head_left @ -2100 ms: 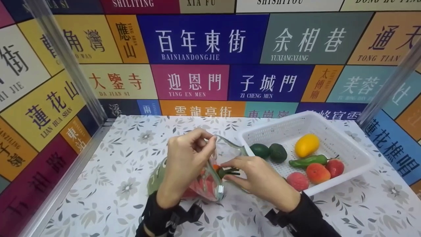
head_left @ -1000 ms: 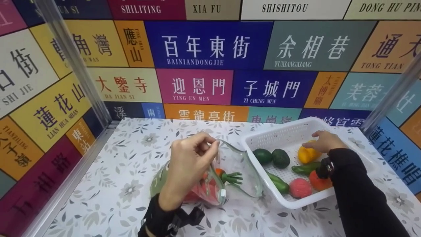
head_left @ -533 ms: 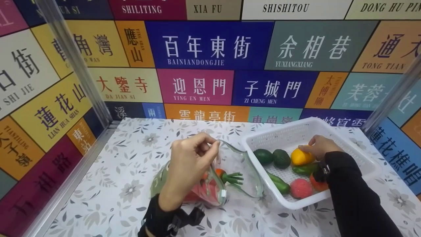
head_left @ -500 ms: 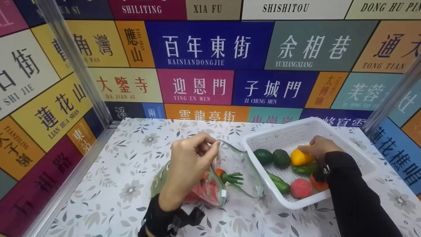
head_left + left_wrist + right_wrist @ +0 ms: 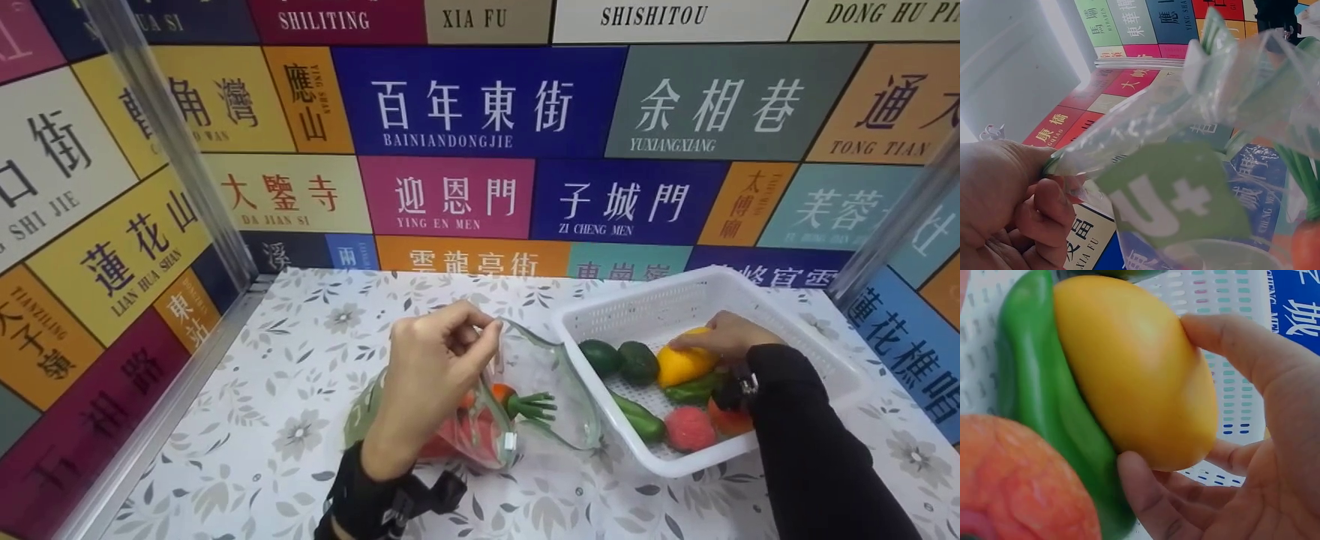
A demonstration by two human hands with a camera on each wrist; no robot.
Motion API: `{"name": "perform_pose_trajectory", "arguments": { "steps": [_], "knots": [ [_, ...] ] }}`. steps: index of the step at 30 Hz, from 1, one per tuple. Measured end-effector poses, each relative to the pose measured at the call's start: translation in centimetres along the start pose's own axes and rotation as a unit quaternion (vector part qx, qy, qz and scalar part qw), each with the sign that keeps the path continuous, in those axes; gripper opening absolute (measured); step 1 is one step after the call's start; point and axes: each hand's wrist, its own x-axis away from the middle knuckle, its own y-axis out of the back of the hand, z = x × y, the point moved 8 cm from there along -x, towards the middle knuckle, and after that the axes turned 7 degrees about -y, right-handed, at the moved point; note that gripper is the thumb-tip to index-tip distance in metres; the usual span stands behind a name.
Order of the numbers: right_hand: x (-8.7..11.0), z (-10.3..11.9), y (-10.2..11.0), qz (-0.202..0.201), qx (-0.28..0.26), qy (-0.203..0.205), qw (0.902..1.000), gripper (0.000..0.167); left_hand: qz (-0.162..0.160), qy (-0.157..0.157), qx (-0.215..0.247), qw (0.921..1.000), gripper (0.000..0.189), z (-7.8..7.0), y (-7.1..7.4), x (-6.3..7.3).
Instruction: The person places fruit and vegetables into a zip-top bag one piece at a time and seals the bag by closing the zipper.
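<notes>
My left hand [image 5: 439, 375] pinches the rim of a clear zip bag [image 5: 1179, 191] with a green print, between thumb and finger. Inside it lie red things, blurred by the plastic, and a carrot [image 5: 504, 393] whose green top pokes out of the mouth. Over in the white basket [image 5: 660, 466], my right hand [image 5: 735, 335] holds a yellow mango [image 5: 682, 367]. The right wrist view has the thumb on one side of the mango [image 5: 1140, 371] and fingers round its lower end, one fingertip touching a green pepper [image 5: 1044, 382] alongside. An orange-red peach [image 5: 1016, 484] lies close by.
Two avocados [image 5: 638, 363] sit at the basket's left, touching or nearly touching the mango. A second green pepper [image 5: 637, 420] and a pink peach [image 5: 691, 429] lie at its near side. The patterned tablecloth [image 5: 300, 360] meets a wall of colourful signs [image 5: 480, 97].
My right hand has left the carrot at the bag's mouth, reached into the basket and taken hold of the mango, which has shifted left towards the avocados. My left hand keeps its pinch.
</notes>
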Motion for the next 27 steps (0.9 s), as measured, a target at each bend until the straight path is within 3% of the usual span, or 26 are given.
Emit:
{"name": "perform_pose_trajectory", "arguments": {
  "steps": [8,14,21,27],
  "knots": [
    [0.5,-0.4,-0.2,0.047,-0.060,0.034,0.9965,0.068,0.000,-0.014,0.002,0.9999,0.009,-0.2,-0.4,0.0],
    [0.9,-0.8,0.3,0.061,-0.042,0.051,0.9959,0.058,0.000,-0.012,0.002,0.9999,0.009,-0.3,-0.3,0.1],
    [1.8,0.3,2.1,-0.004,-0.008,0.106,0.9943,0.053,0.002,-0.006,0.002,1.0000,0.009,-0.3,-0.1,0.1],
    [3.0,0.5,3.3,-0.067,-0.015,0.131,0.9890,0.060,0.001,-0.005,0.001,1.0000,0.008,-0.3,-0.1,0.1]
  ]
}}
